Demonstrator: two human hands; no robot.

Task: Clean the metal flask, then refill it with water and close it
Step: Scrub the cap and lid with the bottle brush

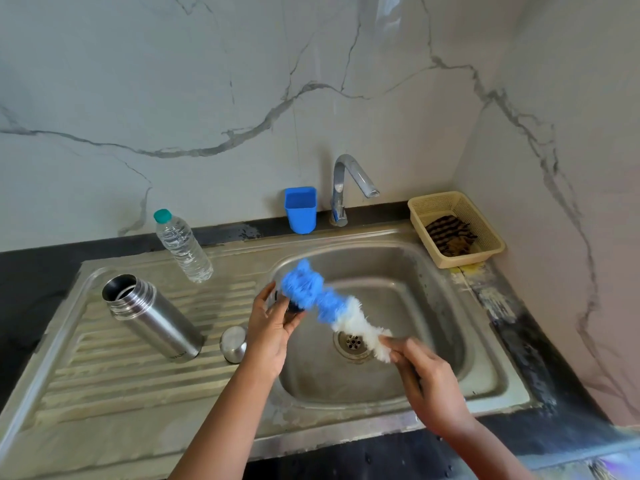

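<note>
Blue cup (300, 210), cloth-filled basket (456, 229).

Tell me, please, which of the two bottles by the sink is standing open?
The metal flask on the drainboard: its mouth is uncapped. The plastic water bottle behind it has its teal cap on.

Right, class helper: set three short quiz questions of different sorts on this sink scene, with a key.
1. True or false: the metal flask stands open on the drainboard.
2. What does the right hand hold? A) faucet B) bottle brush C) plastic water bottle
3. Fill in: the striped cloth lies in the ___.

Key: 1 true. 2 B; the left hand grips a dark inner stopper at the brush's blue end. 3 beige basket.
</note>
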